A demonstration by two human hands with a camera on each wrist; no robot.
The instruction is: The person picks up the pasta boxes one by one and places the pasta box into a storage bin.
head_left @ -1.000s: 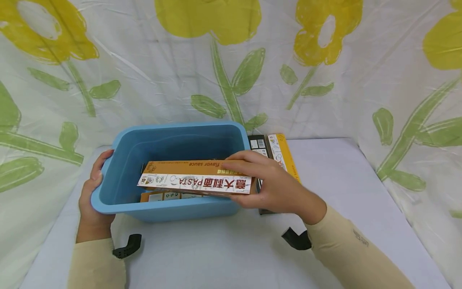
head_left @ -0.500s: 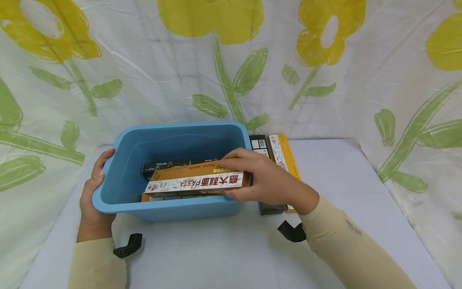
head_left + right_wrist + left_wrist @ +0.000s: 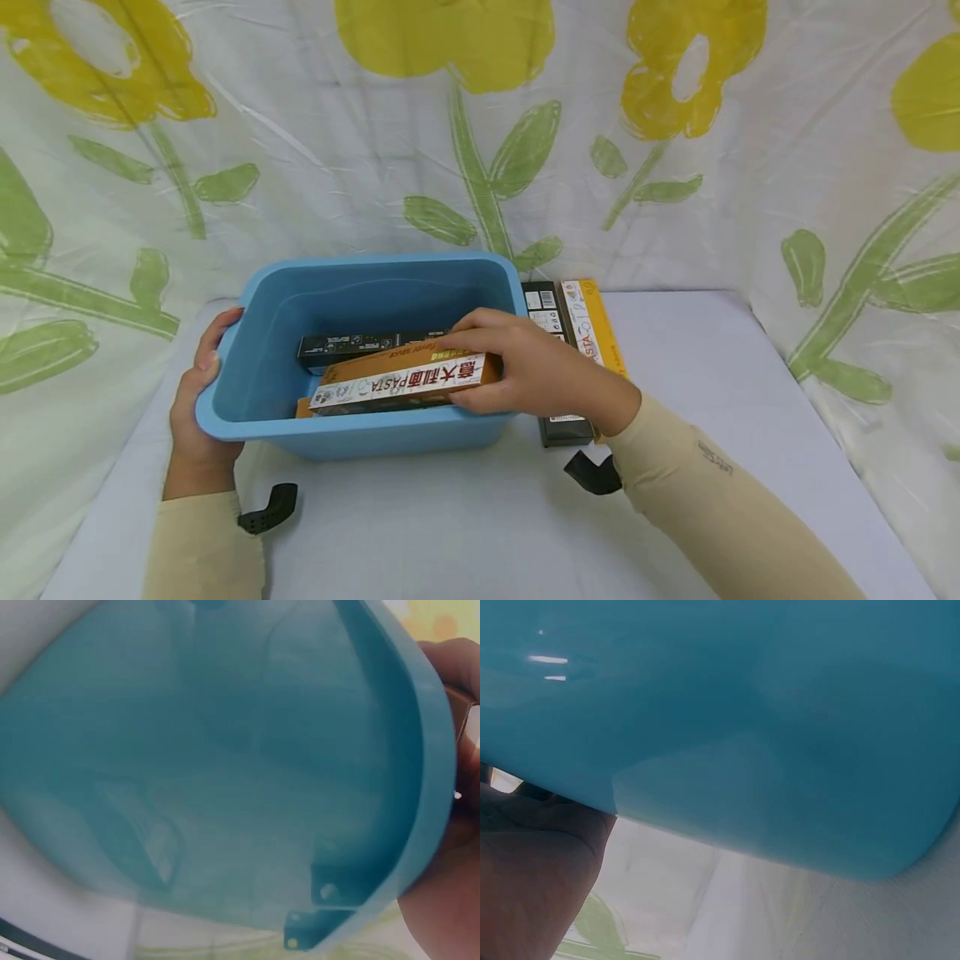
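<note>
A blue plastic storage bin [image 3: 360,432] stands on the table, its rim tilted slightly in the head view. My left hand [image 3: 201,408] grips the bin's left end, fingers over the rim. My right hand [image 3: 528,367] holds an orange and white pasta box [image 3: 405,382] by its right end, thumb in front and fingers on top. The box slants inside the bin along the near wall, its left end lower. Behind it in the bin lies a black box [image 3: 348,346]. Part of another orange box [image 3: 303,408] shows under the held one.
Right of the bin, a black box [image 3: 564,431] and an orange and white pasta box [image 3: 588,317] lie side by side on the white table [image 3: 420,533]. A white curtain with printed flowers [image 3: 337,167] hangs behind the table and along its sides.
My right hand has moved left and lowered the pasta box into the bin, tilting it left end down. The black box behind it has come into sight. My left hand stays on the bin.
</note>
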